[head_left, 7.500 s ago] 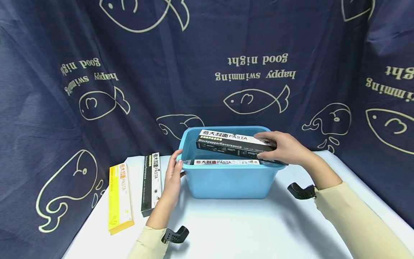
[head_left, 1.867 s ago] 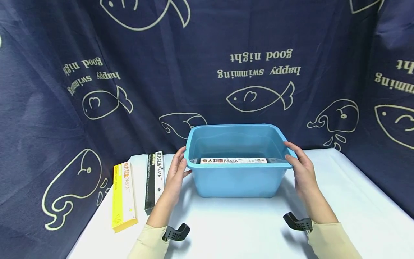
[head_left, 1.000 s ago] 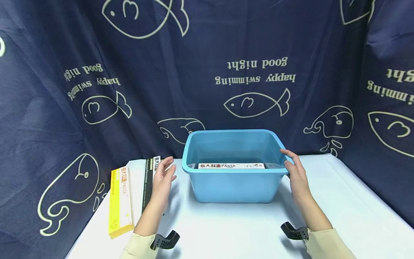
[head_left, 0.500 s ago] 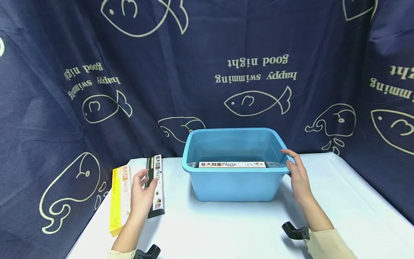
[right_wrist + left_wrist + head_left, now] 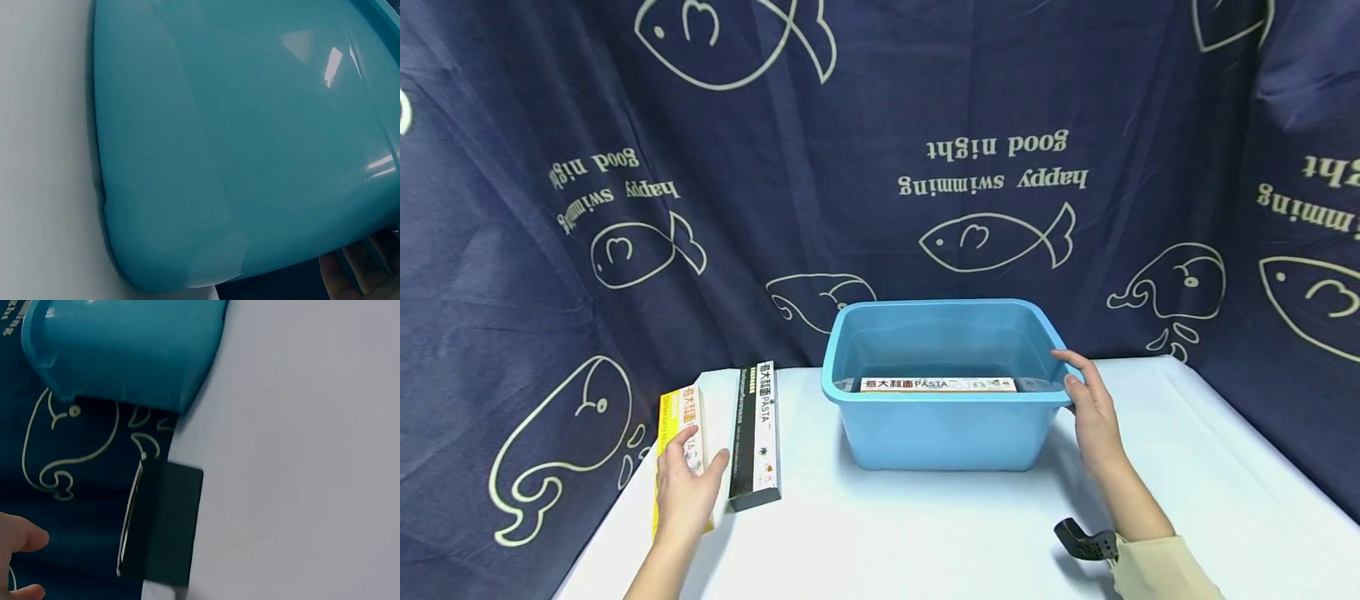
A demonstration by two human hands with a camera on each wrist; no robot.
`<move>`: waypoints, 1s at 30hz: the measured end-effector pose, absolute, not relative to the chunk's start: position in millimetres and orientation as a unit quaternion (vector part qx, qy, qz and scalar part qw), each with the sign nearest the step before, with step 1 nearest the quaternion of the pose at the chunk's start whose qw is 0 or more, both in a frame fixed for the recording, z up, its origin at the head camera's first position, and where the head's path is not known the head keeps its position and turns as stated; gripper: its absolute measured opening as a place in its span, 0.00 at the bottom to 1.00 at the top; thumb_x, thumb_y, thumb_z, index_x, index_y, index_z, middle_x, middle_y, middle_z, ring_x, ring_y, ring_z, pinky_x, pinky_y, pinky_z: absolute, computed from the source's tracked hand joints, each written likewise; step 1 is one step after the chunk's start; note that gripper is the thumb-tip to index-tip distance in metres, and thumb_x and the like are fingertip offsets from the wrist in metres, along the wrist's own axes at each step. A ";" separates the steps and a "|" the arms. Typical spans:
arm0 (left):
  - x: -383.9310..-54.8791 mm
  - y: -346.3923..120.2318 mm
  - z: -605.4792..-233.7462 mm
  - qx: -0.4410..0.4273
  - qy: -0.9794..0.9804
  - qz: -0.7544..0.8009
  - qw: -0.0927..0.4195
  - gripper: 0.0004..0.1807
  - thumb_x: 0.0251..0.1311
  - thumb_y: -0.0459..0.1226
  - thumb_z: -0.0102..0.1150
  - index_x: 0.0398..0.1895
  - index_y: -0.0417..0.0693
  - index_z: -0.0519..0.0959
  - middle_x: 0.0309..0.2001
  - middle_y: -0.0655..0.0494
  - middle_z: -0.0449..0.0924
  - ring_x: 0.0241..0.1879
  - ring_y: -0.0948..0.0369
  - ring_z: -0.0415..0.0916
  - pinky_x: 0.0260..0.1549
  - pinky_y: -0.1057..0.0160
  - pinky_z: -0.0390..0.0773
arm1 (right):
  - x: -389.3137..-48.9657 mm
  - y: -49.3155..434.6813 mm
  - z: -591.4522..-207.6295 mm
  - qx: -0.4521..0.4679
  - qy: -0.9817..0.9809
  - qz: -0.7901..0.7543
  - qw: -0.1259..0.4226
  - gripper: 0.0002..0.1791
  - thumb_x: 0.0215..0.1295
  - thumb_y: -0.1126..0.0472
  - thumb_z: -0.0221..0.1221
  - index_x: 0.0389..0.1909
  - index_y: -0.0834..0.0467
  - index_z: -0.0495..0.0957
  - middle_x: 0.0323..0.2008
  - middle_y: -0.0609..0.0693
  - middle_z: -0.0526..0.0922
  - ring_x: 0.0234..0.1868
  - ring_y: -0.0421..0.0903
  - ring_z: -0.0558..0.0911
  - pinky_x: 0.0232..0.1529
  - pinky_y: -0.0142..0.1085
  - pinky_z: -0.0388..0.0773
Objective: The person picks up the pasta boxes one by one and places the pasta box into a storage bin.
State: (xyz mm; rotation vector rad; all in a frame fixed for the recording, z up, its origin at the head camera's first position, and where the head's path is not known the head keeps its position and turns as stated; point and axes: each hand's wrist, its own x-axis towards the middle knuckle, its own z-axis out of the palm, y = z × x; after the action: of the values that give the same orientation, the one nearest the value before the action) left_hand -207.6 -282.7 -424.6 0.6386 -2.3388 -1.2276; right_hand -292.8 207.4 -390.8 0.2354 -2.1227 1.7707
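In the head view my left hand (image 5: 687, 490) hovers over or touches the near half of a yellow and white chicken curry pasta box (image 5: 690, 406), thumb and fingers spread apart; contact is unclear. A black and white black pepper pasta box (image 5: 755, 433) lies just right of that hand, and its dark end (image 5: 165, 525) shows in the left wrist view. My right hand (image 5: 1092, 412) holds the right rim of a blue plastic bin (image 5: 943, 433). Inside the bin, a pasta box (image 5: 936, 384) shows its white lettered face behind the front rim.
The bin stands on a white tabletop (image 5: 880, 533), near its back edge. A dark blue curtain (image 5: 850, 167) with fish drawings hangs behind and along both sides. Table surface separates the black box from the bin.
Earlier, my right hand lowered a black pasta box into the bin, then took the right rim. My left hand has left the left rim and moved left past the black box to the yellow one.
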 end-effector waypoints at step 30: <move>-195.9 -319.4 -453.2 0.277 -0.887 -0.352 0.109 0.60 0.52 0.46 0.71 0.76 0.29 0.42 0.59 0.27 0.58 0.59 0.32 0.62 0.58 0.33 0.64 | -292.3 209.6 -395.4 0.095 -0.759 0.614 0.197 0.26 0.79 0.51 0.37 0.72 0.55 0.63 0.78 0.55 0.54 0.77 0.62 0.54 0.69 0.69 0.53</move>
State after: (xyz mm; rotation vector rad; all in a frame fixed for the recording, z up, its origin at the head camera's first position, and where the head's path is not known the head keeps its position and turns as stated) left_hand -195.9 -319.4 -453.2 0.8130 -2.6088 -1.0357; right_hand -292.3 209.6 -395.4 0.2666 -2.1239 1.7189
